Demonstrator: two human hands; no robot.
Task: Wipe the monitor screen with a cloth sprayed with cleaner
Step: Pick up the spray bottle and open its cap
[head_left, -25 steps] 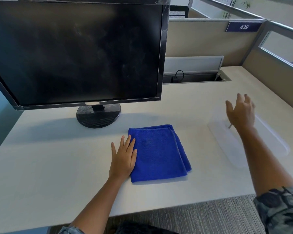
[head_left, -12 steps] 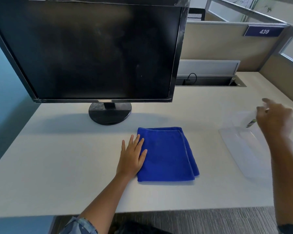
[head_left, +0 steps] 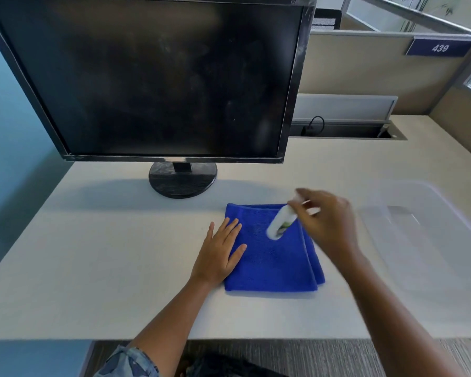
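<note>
A black monitor (head_left: 152,77) with a dusty, smeared screen stands on a round base at the back left of the desk. In front of it lies a folded blue cloth (head_left: 272,257). My left hand (head_left: 220,251) rests flat, fingers spread, on the cloth's left edge. My right hand (head_left: 324,221) hovers over the cloth's upper right part and grips a small white spray bottle (head_left: 280,223), blurred by motion and tilted down toward the cloth.
A clear plastic container lid (head_left: 430,232) lies on the pale desk (head_left: 93,268) to the right. A cable slot (head_left: 343,129) with a black cable runs along the back. Cubicle partitions (head_left: 365,72) enclose the back and right. The desk's front edge is near my body.
My right hand picked the spray bottle up at the clear lid on the right and carried it left, over the cloth. My left hand stayed on the cloth.
</note>
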